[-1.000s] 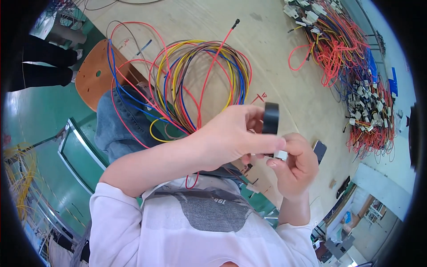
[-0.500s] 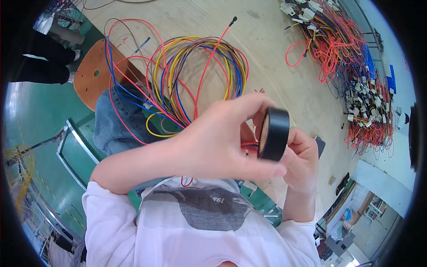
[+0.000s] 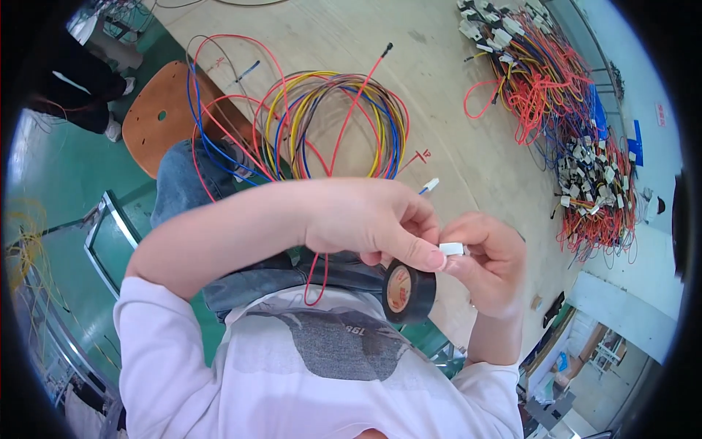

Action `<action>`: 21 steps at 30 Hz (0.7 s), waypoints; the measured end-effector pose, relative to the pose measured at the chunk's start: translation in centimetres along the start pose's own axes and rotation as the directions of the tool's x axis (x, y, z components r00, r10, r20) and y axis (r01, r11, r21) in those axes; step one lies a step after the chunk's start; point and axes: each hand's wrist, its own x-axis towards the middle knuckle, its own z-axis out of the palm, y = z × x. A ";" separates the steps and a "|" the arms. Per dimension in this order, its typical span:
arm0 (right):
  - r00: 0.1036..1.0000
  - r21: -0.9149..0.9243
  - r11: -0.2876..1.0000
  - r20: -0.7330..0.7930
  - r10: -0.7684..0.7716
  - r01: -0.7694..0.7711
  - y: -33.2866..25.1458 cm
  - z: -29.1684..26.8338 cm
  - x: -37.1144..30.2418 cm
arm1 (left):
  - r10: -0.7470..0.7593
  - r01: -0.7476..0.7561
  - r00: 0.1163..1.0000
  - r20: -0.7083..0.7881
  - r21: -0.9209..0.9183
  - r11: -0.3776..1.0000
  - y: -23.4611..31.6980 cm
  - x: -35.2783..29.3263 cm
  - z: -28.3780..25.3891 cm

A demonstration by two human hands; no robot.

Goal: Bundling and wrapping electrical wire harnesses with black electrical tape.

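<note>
A white plastic connector [image 3: 451, 249] is pinched in the fingertips of my right hand [image 3: 491, 256]. My left hand [image 3: 365, 219] is closed too, its thumb tip right beside the connector. Below that thumb hangs a roll of black tape [image 3: 423, 296], tilted so its paper core shows; its top edge is behind the thumb. Beyond my left forearm lies a large coil of red, yellow, blue and brown wires [image 3: 296, 124], partly covered by my hand. A red wire loop [image 3: 316, 285] dangles over my lap. Whatever wires run between my fingers are hidden.
Thick bundles of wires with white connectors [image 3: 585, 164] lie along the table's [image 3: 446, 95] right side. A thin white-tipped blue piece [image 3: 430, 186] lies past my fingers. At the left are an orange-brown stool [image 3: 150, 110], a metal frame [image 3: 110, 227] and another person's legs [image 3: 91, 91].
The tape roll has dropped from between my hands to below my left thumb and turned its core toward view. My hands have come together at the white connector, which now shows.
</note>
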 end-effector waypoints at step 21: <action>0.889 0.535 0.781 -0.112 0.444 -0.323 0.0 0.5 -0.4 | 0.881 -0.004 0.392 0.264 0.958 -0.285 -2.4 0.4 1.4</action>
